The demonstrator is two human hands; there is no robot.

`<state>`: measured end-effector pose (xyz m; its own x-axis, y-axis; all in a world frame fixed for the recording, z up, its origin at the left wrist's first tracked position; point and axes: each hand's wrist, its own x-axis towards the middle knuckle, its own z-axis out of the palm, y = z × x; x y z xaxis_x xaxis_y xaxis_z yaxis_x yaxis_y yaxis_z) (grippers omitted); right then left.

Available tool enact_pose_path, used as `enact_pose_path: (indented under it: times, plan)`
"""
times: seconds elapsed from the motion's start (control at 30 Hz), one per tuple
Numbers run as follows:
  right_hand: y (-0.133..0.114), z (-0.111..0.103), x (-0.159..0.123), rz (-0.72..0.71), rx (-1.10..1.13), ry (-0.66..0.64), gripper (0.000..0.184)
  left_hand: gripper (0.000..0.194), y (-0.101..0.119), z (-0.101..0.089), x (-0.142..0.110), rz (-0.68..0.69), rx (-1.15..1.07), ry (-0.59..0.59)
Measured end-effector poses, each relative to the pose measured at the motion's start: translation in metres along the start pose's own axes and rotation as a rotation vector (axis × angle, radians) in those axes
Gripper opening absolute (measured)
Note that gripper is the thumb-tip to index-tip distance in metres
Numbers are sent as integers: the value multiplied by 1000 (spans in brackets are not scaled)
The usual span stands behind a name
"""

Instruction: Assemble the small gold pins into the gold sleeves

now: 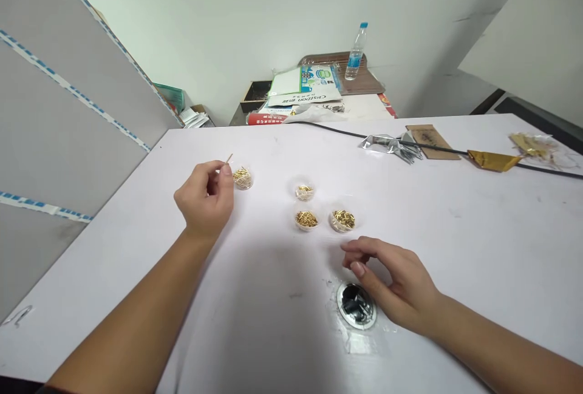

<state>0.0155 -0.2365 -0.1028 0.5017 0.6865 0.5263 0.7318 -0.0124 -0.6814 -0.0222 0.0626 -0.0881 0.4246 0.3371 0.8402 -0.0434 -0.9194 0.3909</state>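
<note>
My left hand (206, 198) hovers over the white table (455, 236), its fingers pinched on a thin gold pin (229, 158) just beside a small clear dish of gold pins (243, 178). Three more small dishes of gold parts sit mid-table: one at the back (305, 191), one front left (306, 219), one front right (343, 220). My right hand (394, 285) rests on the table with its fingers curled and nothing visible in them. It lies beside a round metal-rimmed dish with dark contents (356, 305).
A black cable (346, 133) runs across the table's far side past crumpled silver foil (387, 144), a brown card (430, 141) and gold foil bags (494, 160). Behind stand a water bottle (356, 53) and stacked papers (303, 87). A grey wall panel is at left.
</note>
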Motion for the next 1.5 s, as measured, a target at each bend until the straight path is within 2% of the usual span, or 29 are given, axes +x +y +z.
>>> enact_pose_path:
  times: [0.13, 0.3, 0.43, 0.53, 0.77, 0.87, 0.93, 1.0, 1.07, 1.17, 1.27, 1.37, 1.5]
  plan:
    - [-1, -1, 2, -9, -9, -9, 29, 16, -18, 8, 2, -163, 70, -89]
    - [2, -1, 1, -27, -25, 5, 29, 19, -16, 9, -4, -238, 3, -127]
    - [3, -2, 2, -48, -51, 13, 29, 16, -7, 9, -11, -184, -84, -133]
    - [4, -3, 2, -44, -86, 22, 27, 16, -3, 10, -18, -90, -151, -203]
    - [7, -10, 5, -92, -213, 129, 26, 18, 15, 12, -26, 198, -343, -551]
    - [9, -20, 16, -82, -322, 183, 21, 20, 32, 9, -17, 205, -428, -687]
    - [12, -29, 26, -13, -405, 170, 13, 20, 44, 7, -7, 180, -396, -785]
    - [16, -36, 40, 69, -484, 72, 10, 21, 56, 6, 6, 197, -305, -887]
    - [17, -41, 55, 155, -550, -109, 10, 22, 68, 8, 21, 241, -176, -1015]
    - [13, -43, 80, 365, -669, -420, 13, 23, 86, 15, 40, 303, 58, -1247]
    - [3, -41, 100, 505, -749, -629, 15, 25, 105, 21, 50, 338, 220, -1396]
    - [-3, -37, 110, 565, -793, -712, 18, 22, 117, 27, 51, 371, 351, -1471]
    - [-2, -32, 113, 588, -822, -750, 21, 23, 124, 31, 46, 409, 426, -1477]
